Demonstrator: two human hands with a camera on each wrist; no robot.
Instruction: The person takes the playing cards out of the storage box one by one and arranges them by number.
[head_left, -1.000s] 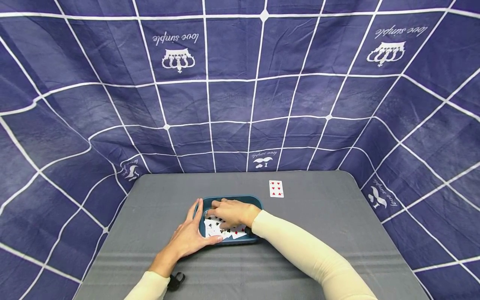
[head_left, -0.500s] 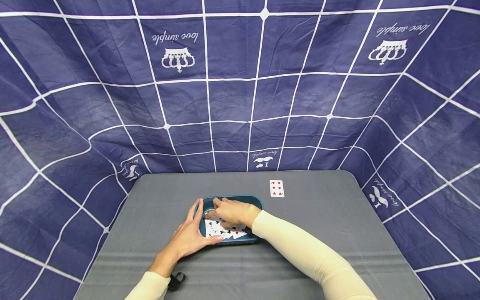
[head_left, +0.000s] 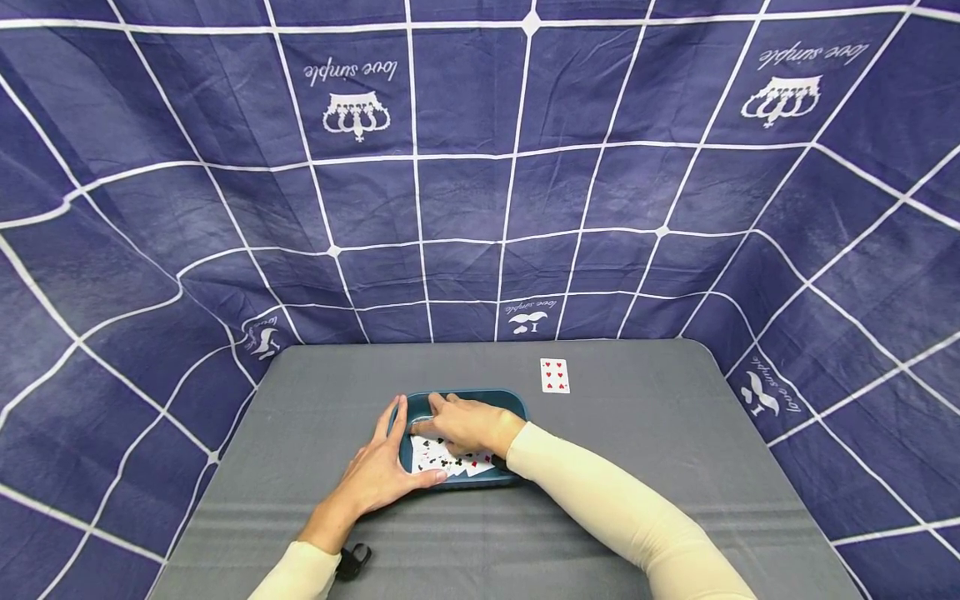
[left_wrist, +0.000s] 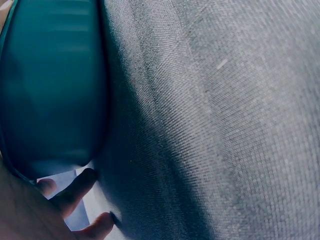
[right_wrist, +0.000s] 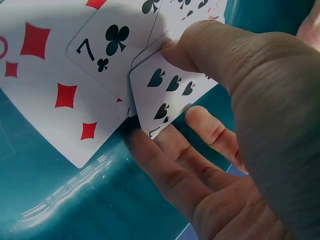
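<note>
A blue-green plastic tray (head_left: 495, 481) stands on the table, with several overlapping playing cards (head_left: 427, 457) face up in it. My left hand (head_left: 378, 473) grips the tray's left end, thumb on the near rim and fingers spread toward the far left corner. Reaching into the tray, my right hand (head_left: 468, 423) pinches a spade card (right_wrist: 162, 92) at its edge. In the right wrist view the thumb lies on its face and fingertips meet its lower edge. Diamond (right_wrist: 65, 95) and club (right_wrist: 112, 45) cards lie beside it. The right hand hides part of the pile in the head view.
A playing card with red hearts (head_left: 555, 376) lies face up beyond the tray, to its right. Grey cloth covers the table (head_left: 637, 433). A dark blue curtain with white lines (head_left: 465, 200) encloses the back and sides. A black strap (head_left: 352, 562) shows by the left wrist.
My right hand has shifted very slightly over the cards inside the tray, uncovering a little more of the pile. The left hand keeps its place at the tray's left end.
</note>
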